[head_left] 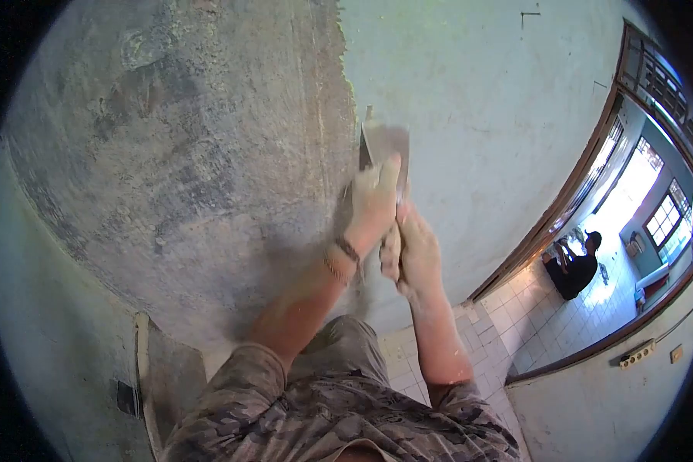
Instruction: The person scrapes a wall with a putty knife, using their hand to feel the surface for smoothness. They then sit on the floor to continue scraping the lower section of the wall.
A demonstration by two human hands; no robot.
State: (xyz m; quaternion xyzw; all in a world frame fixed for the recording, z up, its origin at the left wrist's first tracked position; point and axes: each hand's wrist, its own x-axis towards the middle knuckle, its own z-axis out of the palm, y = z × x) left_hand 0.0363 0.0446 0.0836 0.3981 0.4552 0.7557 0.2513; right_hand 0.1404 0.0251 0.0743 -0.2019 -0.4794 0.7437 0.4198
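A wide-bladed scraper [389, 142] is up against the wall, its flat metal blade slightly blurred and pointing upward. My left hand [374, 199] is closed around it close to the blade, with the thumb stretched up along the metal. Lower down, my right hand [420, 250] wraps the handle, which the fingers mostly hide. The blade lies beside the ragged edge of the pale green paint [477, 146]. To the left of that edge spreads bare, rough grey plaster [185, 146]. A small flake stands at the blade's upper corner. Both hands look dusty.
At right, a wooden door frame [589, 154] opens onto another room, where a person [574, 266] in dark clothes sits low on the tiled floor. A power strip [637, 355] hangs on the lower right wall. A dark wall box [126, 398] is at lower left.
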